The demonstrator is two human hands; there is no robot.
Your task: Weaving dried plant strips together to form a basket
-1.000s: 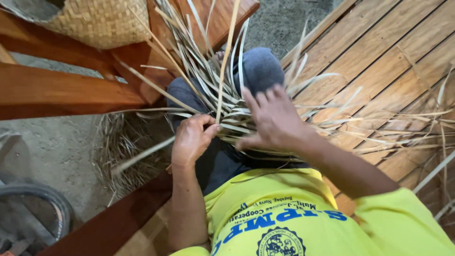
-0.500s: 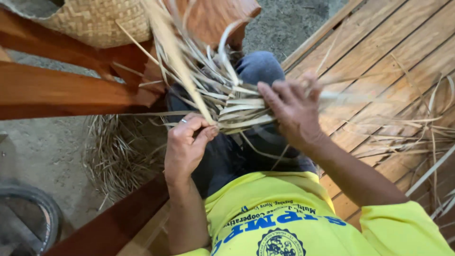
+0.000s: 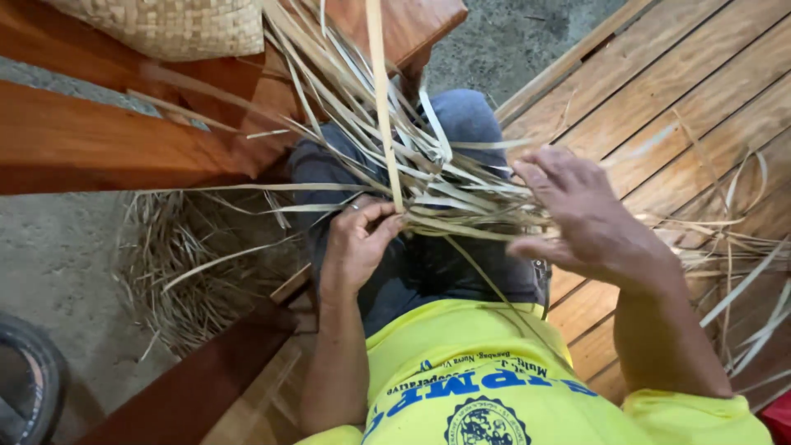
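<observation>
A bundle of pale dried leaf strips (image 3: 428, 177) lies across my lap, fanning up and to the left. My left hand (image 3: 356, 243) pinches one long upright strip (image 3: 381, 99) at its base between thumb and fingers. Spread flat with fingers apart, my right hand (image 3: 581, 218) rests on the right side of the bundle, pressing the strips down. I wear a yellow shirt (image 3: 494, 379) and dark trousers (image 3: 428, 272).
A woven mat (image 3: 177, 25) lies on the reddish wooden bench (image 3: 99, 140) at upper left. Loose dried strips (image 3: 177, 264) litter the concrete floor. Wooden slats (image 3: 684, 99) run along the right, with more strips (image 3: 741, 272) on them. A dark tyre (image 3: 25, 379) shows at lower left.
My left hand has closed on a single strip and holds it upright. My right hand has flattened and spread over the bundle's right side.
</observation>
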